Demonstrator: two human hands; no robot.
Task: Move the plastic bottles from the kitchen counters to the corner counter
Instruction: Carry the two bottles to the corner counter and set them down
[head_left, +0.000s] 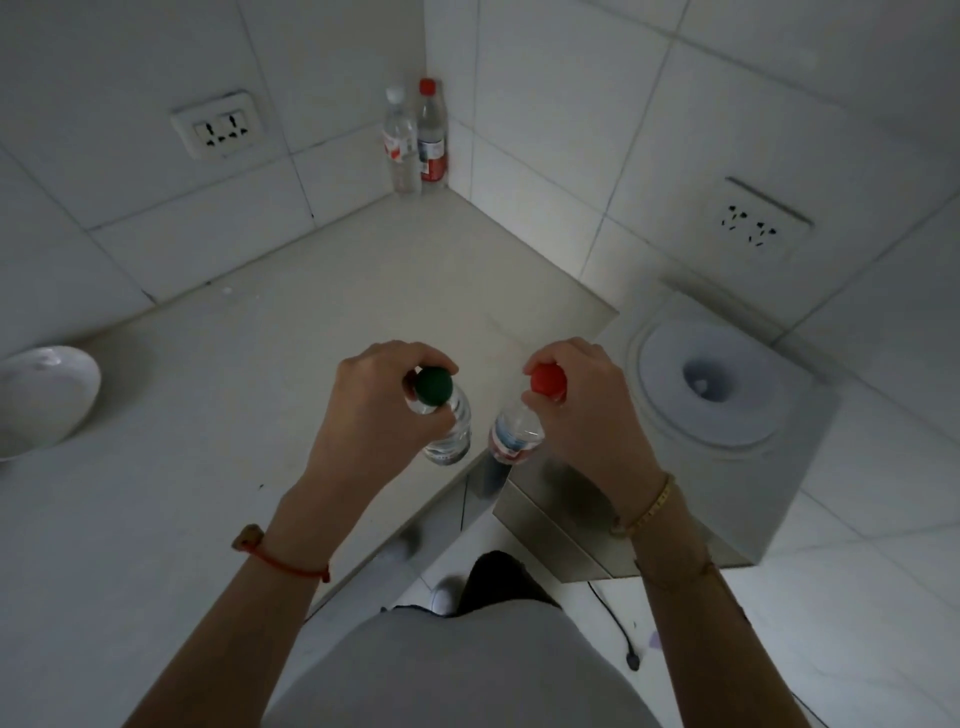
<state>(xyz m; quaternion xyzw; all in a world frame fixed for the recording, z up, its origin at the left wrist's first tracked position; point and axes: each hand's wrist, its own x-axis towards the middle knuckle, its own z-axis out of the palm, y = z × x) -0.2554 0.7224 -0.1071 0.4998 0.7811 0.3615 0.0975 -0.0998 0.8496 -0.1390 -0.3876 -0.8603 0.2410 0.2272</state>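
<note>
Both hands gripping bottles: L hand (363, 410) green-cap bottle (441, 421), R hand (582, 400) red-cap bottle (519, 431).

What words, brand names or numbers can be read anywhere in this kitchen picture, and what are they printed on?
Nothing here can be read.
white-capped corner bottle: red-and-white label, too blurred.
red-capped corner bottle: red-and-white label, too blurred.
green-capped bottle in the left hand: label too small and blurred.
red-capped held bottle in the right hand: red-and-white label, too blurred.
left wall socket and right wall socket: no writing visible.
</note>
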